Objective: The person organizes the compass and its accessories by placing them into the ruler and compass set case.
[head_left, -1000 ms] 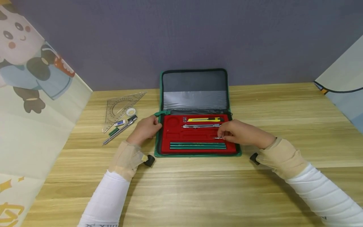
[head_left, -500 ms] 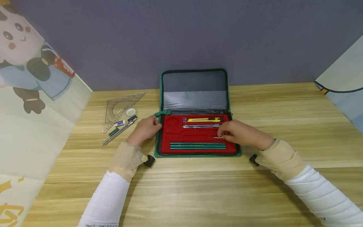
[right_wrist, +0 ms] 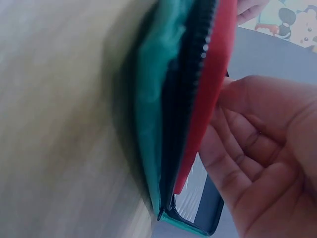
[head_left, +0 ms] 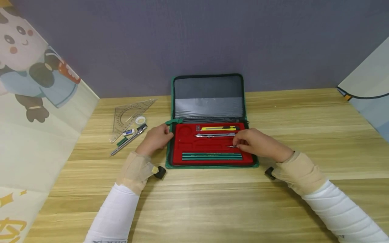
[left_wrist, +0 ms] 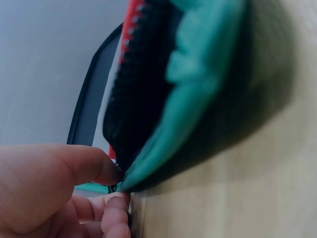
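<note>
A green zippered case (head_left: pixel 212 166) lies open in the head view, with a red moulded tray (head_left: pixel 182 145) inside. My left hand (head_left: pixel 157 137) pinches its left edge; the left wrist view shows thumb (left_wrist: pixel 101 166) and fingers on either side of the green rim. Over the tray's right side, my right hand (head_left: pixel 255 143) holds a small thin silver metal piece (head_left: pixel 232 146) between thumb and fingers. Its exact kind is too small to tell, and the right wrist view hides it behind the tray. A silver compass (head_left: pixel 209 135) lies just above it in the tray.
The tray also holds a yellow utility knife (head_left: pixel 217 128) and green pencils (head_left: pixel 209 156). Left of the case lie a clear set square (head_left: pixel 121 114), a white ring (head_left: pixel 140 120), an eraser (head_left: pixel 128 132), a green piece (head_left: pixel 122 141) and a silver drawing tool (head_left: pixel 127 141).
The small silver piece has shifted slightly left within the right hand's grip, and the right wrist has moved a little to the left. The left hand stays on the case edge.
</note>
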Available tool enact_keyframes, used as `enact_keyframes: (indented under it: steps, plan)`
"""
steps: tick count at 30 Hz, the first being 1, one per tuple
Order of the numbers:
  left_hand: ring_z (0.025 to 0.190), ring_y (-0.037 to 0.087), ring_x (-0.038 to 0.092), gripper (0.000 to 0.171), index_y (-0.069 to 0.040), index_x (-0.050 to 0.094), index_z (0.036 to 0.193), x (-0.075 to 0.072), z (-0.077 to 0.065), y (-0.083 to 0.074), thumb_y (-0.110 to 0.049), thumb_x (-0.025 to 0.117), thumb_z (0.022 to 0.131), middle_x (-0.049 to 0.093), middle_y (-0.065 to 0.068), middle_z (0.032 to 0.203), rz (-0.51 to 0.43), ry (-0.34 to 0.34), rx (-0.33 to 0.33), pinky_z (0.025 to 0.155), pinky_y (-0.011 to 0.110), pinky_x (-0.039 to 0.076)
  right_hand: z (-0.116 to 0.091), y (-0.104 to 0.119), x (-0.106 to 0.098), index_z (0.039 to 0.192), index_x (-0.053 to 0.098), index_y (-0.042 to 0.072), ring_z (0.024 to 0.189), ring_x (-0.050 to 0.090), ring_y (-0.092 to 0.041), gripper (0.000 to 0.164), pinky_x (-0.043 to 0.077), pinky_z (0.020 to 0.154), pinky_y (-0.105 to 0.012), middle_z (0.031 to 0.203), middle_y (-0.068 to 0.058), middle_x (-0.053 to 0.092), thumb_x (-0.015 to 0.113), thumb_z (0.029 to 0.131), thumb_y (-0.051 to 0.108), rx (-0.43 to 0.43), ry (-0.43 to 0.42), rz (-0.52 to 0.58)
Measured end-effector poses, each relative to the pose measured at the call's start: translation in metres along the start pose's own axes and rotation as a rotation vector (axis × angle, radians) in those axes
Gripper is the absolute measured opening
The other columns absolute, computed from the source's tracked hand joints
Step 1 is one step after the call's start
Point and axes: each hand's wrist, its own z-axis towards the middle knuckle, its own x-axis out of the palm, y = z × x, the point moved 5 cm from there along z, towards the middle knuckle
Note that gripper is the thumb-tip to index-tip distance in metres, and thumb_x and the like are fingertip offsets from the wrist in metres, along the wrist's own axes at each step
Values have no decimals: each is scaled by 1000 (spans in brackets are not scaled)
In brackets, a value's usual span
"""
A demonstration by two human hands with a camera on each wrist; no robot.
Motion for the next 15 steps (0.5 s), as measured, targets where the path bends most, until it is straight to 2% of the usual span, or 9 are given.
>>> enact_keyframes:
  steps: [8,15]
  plan:
    - [50,17,48,14,-8,45,86,1,-1,-1,-22,45,89,48,4,58,-1,10,-2,58,33,41,-5,-3,-7,89,63,9,68,53,-7,10,47,60,-26,84,3,61,64,80,4,66,-72,54]
    - [51,17,48,14,-7,46,86,0,-2,-1,-21,45,88,49,4,58,-5,5,-2,58,33,41,-6,-10,-18,89,63,6,69,54,-13,6,46,59,-32,78,0,61,59,86,9,204,-188,123]
